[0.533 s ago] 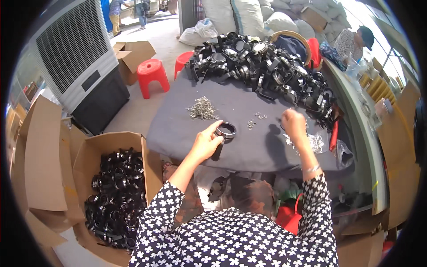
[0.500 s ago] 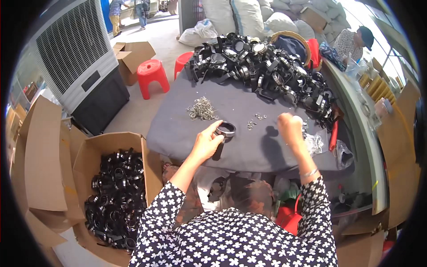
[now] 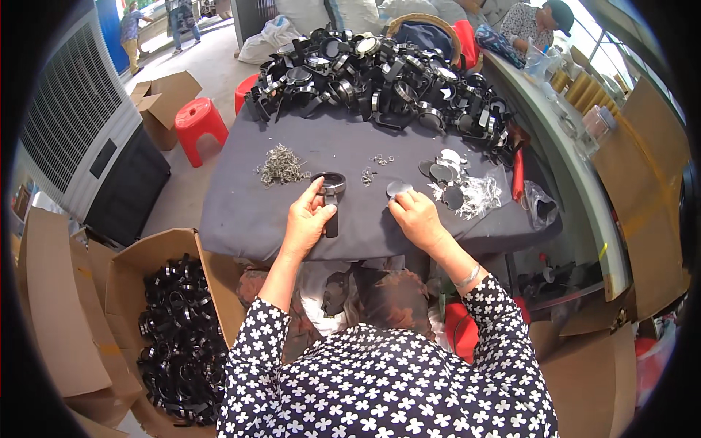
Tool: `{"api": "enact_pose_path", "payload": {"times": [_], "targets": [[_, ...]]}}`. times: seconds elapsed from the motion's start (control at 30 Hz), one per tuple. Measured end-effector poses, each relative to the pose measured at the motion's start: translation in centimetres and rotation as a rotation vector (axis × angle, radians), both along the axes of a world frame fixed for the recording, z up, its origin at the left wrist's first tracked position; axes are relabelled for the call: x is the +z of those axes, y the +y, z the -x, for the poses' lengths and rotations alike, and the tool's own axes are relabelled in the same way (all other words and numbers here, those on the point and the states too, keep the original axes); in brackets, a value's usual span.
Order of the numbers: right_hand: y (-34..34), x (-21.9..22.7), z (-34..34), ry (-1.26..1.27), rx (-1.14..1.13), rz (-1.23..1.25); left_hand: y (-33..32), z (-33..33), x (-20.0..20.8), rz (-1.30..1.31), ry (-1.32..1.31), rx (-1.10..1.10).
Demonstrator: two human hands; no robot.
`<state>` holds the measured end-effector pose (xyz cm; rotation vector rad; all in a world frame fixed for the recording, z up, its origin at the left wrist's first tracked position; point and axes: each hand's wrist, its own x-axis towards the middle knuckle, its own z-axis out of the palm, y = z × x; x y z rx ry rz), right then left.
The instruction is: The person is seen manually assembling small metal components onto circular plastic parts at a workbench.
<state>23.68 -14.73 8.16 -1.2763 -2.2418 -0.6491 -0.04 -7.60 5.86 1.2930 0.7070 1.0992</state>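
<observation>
The left hand is gripping an open watch case, its fingers and thumb closing around the ring's near left side, while the black strap is running back toward the person's body. The case is resting on or hovering just above the cloth-covered counter; I cannot tell which. The right hand is pinching a round grey disc by its near edge, to the right of the case and apart from it.

Judging by its looks, the case is probably feeling light, stiff and rather slick, so its outer rim is offering the surest hold; the strap is looking softer and likelier to flex. The disc is appearing thin, flat and smooth, perhaps prone to slipping or scratching, so its edge is the better place for fingertips.

Beyond the right hand, more discs are lying beside slender pale pieces. Small silvery metal bits are sitting heaped beyond the left hand, and a mound of watches is covering the far side.
</observation>
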Motion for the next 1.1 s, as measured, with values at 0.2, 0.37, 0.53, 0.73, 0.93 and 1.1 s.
{"api": "enact_pose_path", "payload": {"times": [0.2,0.37,0.53,0.73,0.93,1.1], "targets": [[2.1,2.2,2.7,0.390,0.020,-0.158,0.0,-0.2,0.0,0.008,-0.009,-0.032],[5.9,1.6,7.6,0.581,0.162,-0.113,-0.8,0.2,1.5,0.027,-0.001,0.008],[6.6,0.0,8.6,0.532,0.193,-0.043,-0.7,0.1,1.1,0.004,0.044,0.024],[6.2,0.0,8.8,0.498,0.158,-0.015,-0.5,0.2,0.8,0.014,0.035,0.002],[6.1,-0.3,8.9,0.477,0.165,-0.053,-0.3,0.4,0.4,0.004,0.066,-0.017],[6.1,-0.5,8.2,0.500,0.220,-0.048,-0.4,-0.1,0.7,0.031,-0.039,-0.085]]}}
